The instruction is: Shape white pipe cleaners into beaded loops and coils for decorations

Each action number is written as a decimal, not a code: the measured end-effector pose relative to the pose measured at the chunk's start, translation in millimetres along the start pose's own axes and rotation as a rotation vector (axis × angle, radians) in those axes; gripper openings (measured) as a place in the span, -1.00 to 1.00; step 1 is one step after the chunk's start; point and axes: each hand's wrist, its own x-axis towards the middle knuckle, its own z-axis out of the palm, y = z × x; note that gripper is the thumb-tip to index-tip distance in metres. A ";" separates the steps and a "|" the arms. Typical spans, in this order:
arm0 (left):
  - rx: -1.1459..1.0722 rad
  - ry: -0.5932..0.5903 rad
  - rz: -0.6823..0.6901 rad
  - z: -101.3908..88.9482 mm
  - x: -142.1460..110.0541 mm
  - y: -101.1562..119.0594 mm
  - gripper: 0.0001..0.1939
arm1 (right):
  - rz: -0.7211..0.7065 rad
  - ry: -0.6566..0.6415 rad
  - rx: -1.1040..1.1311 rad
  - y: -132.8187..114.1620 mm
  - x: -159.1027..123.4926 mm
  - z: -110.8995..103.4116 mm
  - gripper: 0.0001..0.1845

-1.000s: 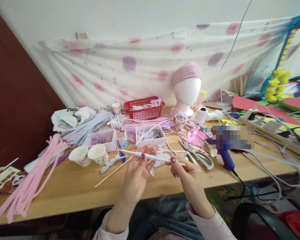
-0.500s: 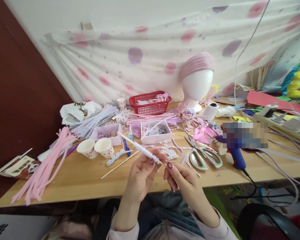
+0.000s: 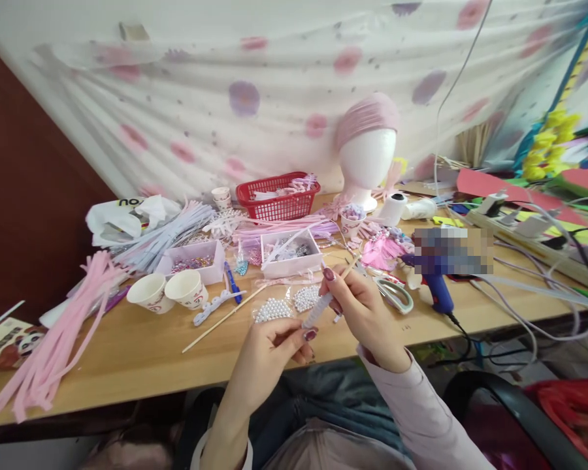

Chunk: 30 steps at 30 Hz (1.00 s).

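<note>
A thin wooden stick [image 3: 349, 267] with a white fuzzy pipe cleaner [image 3: 318, 311] coiled round it slants over the table's front edge. My left hand [image 3: 274, 349] pinches the low end of the coil between thumb and fingers. My right hand [image 3: 362, 303] is closed round the stick higher up, its bare tip poking out past the fingers toward the scissors [image 3: 396, 294]. Under the hands lie clear bags of white pearl beads [image 3: 274, 309].
The wooden table [image 3: 127, 359] carries two paper cups [image 3: 169, 290], pink pipe cleaners [image 3: 53, 339], bead trays [image 3: 289, 251], a loose stick [image 3: 223, 320], a red basket [image 3: 278, 199], a foam head with a pink band [image 3: 365, 153], a blue glue gun [image 3: 434, 281] and cables at the right.
The stick has swung round: it pointed up left, now its bare tip points up right. My left hand dropped to the coil's low end and my right hand rose along the stick.
</note>
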 end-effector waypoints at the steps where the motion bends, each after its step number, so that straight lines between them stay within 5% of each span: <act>1: 0.040 0.034 0.036 1.4 0.8 0.2 -0.80 | -0.009 0.009 0.011 1.6 -1.3 1.0 -0.54; 8: 0.590 0.556 0.630 14.2 5.6 -5.2 -0.84 | 0.105 0.281 0.065 10.8 -13.4 12.3 -0.55; 13: 0.648 0.579 0.810 13.2 5.5 -11.8 -0.74 | 0.164 0.343 0.213 15.3 -16.7 19.9 -0.57; 23: 0.551 0.381 0.562 12.8 9.4 0.4 -0.85 | 0.185 0.279 0.218 14.3 -23.7 27.1 -0.55; 30: 0.011 -0.230 0.008 -14.1 14.2 14.1 -0.60 | 0.119 0.137 0.145 15.3 -22.9 15.1 -0.55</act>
